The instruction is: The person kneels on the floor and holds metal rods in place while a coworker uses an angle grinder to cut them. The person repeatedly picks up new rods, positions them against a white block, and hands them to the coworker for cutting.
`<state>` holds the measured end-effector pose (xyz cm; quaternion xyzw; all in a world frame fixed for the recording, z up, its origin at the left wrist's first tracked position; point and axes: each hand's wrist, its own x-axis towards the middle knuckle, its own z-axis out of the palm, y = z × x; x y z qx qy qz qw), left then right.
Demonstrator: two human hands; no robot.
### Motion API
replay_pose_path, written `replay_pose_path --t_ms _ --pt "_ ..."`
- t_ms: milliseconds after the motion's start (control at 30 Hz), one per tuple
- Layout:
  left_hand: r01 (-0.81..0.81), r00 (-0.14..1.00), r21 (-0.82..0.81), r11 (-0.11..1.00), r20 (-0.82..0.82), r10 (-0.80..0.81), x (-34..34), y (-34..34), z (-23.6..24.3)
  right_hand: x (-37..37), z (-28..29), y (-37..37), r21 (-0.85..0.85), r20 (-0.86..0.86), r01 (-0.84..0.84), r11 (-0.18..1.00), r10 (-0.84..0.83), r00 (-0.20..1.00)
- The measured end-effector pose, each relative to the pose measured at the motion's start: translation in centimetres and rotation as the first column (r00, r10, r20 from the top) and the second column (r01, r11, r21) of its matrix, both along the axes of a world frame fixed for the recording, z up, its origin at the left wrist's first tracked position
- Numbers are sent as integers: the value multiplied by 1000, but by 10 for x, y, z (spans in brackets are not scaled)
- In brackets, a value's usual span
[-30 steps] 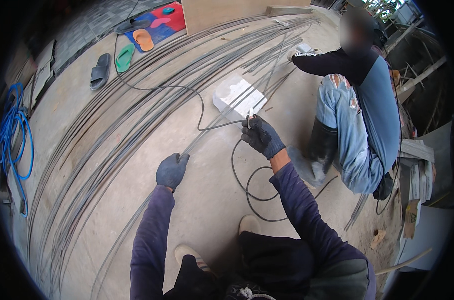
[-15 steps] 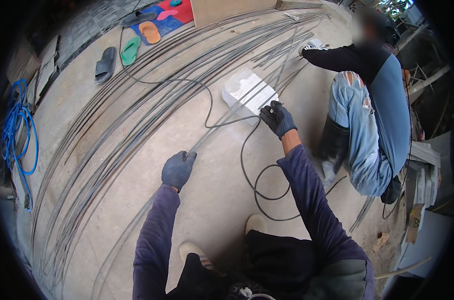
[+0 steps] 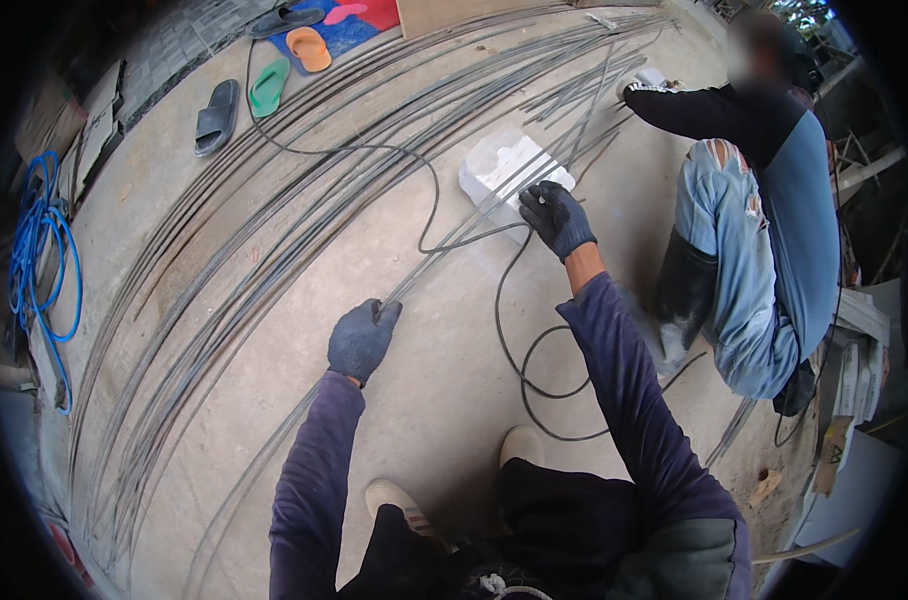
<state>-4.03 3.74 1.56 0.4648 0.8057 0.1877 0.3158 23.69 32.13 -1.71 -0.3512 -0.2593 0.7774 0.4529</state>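
My left hand (image 3: 362, 340), in a dark grey knit glove, is closed around a few thin steel rods (image 3: 429, 262). They run from the lower left, through that hand, and up across a white block (image 3: 496, 160) on the floor. Beside the block's near right corner is my right hand (image 3: 557, 217), gloved the same way, with fingers curled together close to the rods. What its fingertips pinch is too small to make out. A black cable (image 3: 439, 185) snakes over the floor and passes by the right hand.
Many long steel rods (image 3: 234, 255) lie curving across the floor on the left. A person (image 3: 739, 200) crouches at the right, one arm reaching toward the rods' far ends. Sandals (image 3: 217, 118) and a coiled blue hose (image 3: 46, 245) lie at the left.
My right hand has shifted slightly up and left, nearer the white block and the rods. The left hand keeps its grip in about the same place. The whole view has shifted a little.
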Motion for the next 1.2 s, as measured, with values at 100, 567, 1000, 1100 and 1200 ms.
replay_pose_path --t_ms 100,567,1000,1100,1200 --pt "2 1000 -12 1000 5 -2 0 1 2 -8 1 4 -47 68 68 997 -65 996" --pt "-2 999 17 1000 -34 3 4 1 -5 11 -3 -3 14 142 -21 1000 19 990" --pt "-24 999 83 996 -36 27 3 -2 -13 -8 12 5 462 871 -322 826 -353 342" --pt "-31 999 80 996 -35 34 2 -3 -10 -18 18 4 463 886 -462 756 -391 248" --pt "-43 999 75 996 -20 45 2 -4 -8 -28 21 4 459 886 -517 723 -415 207"
